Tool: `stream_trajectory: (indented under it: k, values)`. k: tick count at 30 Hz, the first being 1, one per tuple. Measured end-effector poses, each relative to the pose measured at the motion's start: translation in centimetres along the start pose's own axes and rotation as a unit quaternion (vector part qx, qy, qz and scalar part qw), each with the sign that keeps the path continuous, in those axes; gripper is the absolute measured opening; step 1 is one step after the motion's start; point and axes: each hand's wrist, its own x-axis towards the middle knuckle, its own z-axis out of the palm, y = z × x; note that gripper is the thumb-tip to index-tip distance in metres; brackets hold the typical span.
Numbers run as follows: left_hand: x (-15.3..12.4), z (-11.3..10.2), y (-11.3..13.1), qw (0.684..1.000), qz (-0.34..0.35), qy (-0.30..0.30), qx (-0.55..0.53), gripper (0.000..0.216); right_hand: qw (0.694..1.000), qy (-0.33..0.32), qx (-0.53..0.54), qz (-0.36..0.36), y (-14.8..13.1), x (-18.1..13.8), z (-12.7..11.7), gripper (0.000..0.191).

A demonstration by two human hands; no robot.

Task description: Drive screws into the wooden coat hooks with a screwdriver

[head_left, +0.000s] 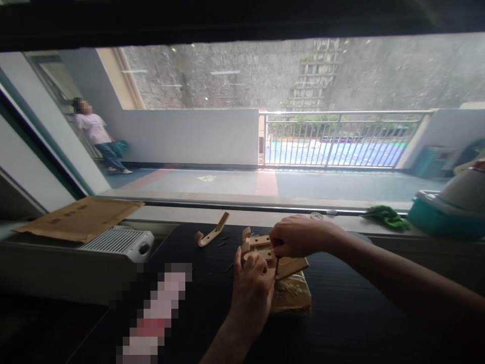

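My left hand (254,283), fingers bent, presses and holds a wooden hook piece (293,268) down on a block wrapped in shiny plastic (293,296). Closed above it is my right hand (293,235), around a tool whose thin dark shaft (278,264) points down at the wood; the handle is hidden in the fist. More wooden hooks (259,241) with dark holes lie just beyond my left fingers, partly covered. Another wooden hook (212,236) rests on the dark table to the left, apart from the hands.
Several small dark screw-like bits (223,242) lie on the dark table (348,313). At left, a flat brown cardboard piece (85,217) covers part of a white heater (121,242). A green cloth (386,217) and teal container (443,215) stand by the window. Outside, a person (94,131) walks.
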Motion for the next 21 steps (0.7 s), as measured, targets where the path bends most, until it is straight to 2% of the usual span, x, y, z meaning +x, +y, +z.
stream_trajectory:
  k: [3, 6, 8, 10, 11, 13, 14, 18, 21]
  values:
    - [-1.1, -0.9, -1.0, 0.995, -0.011, 0.098, -0.023, 0.03, 0.998, 0.01, 0.06, 0.019, 1.5, -2.0, 0.2, 0.022]
    - [-2.9, -0.7, -2.9, 0.979, -0.094, 0.172, -0.063, 0.039, 0.988, 0.048, 0.138, 0.046, 3.0, -4.8, 2.7, 0.036]
    - [-4.0, 0.4, -4.0, 0.963, -0.178, 0.147, -0.139, 0.048, 0.928, 0.137, 0.34, 0.067, 3.4, -6.2, 6.0, 0.036]
    - [-4.7, 1.9, -4.5, 0.945, -0.242, 0.084, -0.201, 0.052, 0.854, 0.213, 0.468, 0.078, 2.9, -6.8, 9.8, 0.039]
    - [-4.7, 2.6, -4.5, 0.939, -0.251, 0.05, -0.228, 0.053, 0.823, 0.241, 0.508, 0.084, 2.4, -6.8, 11.6, 0.04]
    - [-4.5, 3.8, -3.9, 0.93, -0.22, -0.005, -0.295, 0.048, 0.769, 0.297, 0.558, 0.096, 1.1, -6.3, 14.7, 0.041]
    - [-4.3, 4.1, -3.6, 0.926, -0.207, -0.011, -0.316, 0.045, 0.747, 0.323, 0.572, 0.104, 0.4, -5.9, 16.0, 0.041]
    - [-4.2, 4.3, -2.7, 0.915, -0.178, -0.006, -0.361, 0.043, 0.688, 0.408, 0.587, 0.125, -2.2, -4.5, 18.9, 0.039]
    - [-5.3, 4.1, -2.5, 0.893, -0.161, -0.008, -0.421, 0.044, 0.665, 0.443, 0.587, 0.132, -3.4, -4.6, 20.4, 0.04]
